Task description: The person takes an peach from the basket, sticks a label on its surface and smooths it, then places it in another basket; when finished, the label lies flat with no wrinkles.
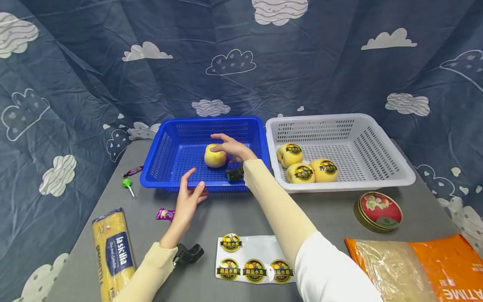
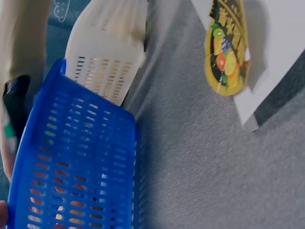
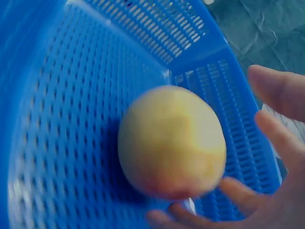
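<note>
A yellow peach (image 1: 214, 159) with a reddish patch sits in the blue basket (image 1: 210, 121); no sticker shows on its visible side. My right hand (image 1: 235, 149) reaches into the basket beside the peach. In the right wrist view, its spread fingers (image 3: 281, 138) lie along the peach's right and lower sides, not closed round it; whether a fingertip touches is unclear. My left hand (image 1: 188, 200) is at the basket's front rim with fingers parted and holds nothing. Several stickered peaches (image 1: 292, 155) lie in the white basket (image 1: 339, 184). A sheet of round fruit stickers (image 1: 254, 270) lies in front.
Spaghetti (image 1: 117, 251) lies at the left, near a green lollipop (image 1: 127, 183) and purple-wrapped candies (image 1: 165, 214). At the right are a red round tin (image 1: 381, 209) and an orange bag (image 1: 445, 260). A cloud-patterned cloth (image 1: 234, 33) hangs behind the baskets.
</note>
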A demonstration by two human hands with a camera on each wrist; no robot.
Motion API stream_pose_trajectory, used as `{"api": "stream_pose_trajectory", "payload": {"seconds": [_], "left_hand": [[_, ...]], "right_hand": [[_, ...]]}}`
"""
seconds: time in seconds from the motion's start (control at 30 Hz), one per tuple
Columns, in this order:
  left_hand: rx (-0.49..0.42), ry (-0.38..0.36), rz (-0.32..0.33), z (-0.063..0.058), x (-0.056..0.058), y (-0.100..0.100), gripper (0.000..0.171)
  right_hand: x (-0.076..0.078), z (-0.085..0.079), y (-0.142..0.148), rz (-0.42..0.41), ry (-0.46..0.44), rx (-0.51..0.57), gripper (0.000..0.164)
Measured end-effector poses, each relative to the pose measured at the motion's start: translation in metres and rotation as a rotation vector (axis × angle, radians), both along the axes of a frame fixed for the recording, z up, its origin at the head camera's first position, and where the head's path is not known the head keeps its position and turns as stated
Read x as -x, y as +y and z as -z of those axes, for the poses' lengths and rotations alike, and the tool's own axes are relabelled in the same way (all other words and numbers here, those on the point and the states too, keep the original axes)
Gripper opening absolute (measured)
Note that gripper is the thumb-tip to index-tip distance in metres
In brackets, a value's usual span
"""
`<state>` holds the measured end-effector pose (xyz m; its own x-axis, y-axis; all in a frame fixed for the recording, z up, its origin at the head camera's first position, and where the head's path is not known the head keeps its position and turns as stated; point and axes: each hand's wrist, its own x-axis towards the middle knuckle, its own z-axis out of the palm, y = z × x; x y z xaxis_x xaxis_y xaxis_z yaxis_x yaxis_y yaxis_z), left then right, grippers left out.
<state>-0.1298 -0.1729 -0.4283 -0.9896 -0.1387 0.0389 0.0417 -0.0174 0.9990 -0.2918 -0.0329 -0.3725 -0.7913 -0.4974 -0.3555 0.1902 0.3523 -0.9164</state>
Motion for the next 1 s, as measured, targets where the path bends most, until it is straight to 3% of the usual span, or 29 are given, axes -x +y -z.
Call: {"api": "stream_pose_trajectory", "payload": {"seconds": [0.1, 0.3, 0.47, 0.57, 0.83, 1.0], "left_hand": [[0.022, 0.01, -0.012, 0.001, 0.0, 0.004, 0.052], [0.005, 0.015, -0.004, -0.006, -0.003, 0.006, 0.052], [0.018, -0.003, 0.008, -0.021, -0.009, 0.01, 0.051], [0.025, -0.007, 0.012, -0.024, -0.009, 0.01, 0.051], [-0.01, 0.005, 0.007, -0.01, -0.004, 0.006, 0.051], [0.014, 0.012, -0.008, 0.003, -0.001, 0.002, 0.052]], "right_hand": [[-0.002, 0.004, -0.006, -0.003, -0.066, -0.024, 0.061], [-0.001, 0.009, -0.012, 0.007, -0.091, -0.083, 0.065], [-0.001, 0.01, -0.012, 0.084, -0.131, -0.043, 0.063], [-0.002, 0.007, -0.01, 0.131, -0.124, -0.025, 0.06], [-0.001, -0.023, 0.006, 0.111, 0.002, 0.114, 0.058], [-0.013, -0.053, 0.026, 0.047, 0.098, 0.183, 0.057]]}}
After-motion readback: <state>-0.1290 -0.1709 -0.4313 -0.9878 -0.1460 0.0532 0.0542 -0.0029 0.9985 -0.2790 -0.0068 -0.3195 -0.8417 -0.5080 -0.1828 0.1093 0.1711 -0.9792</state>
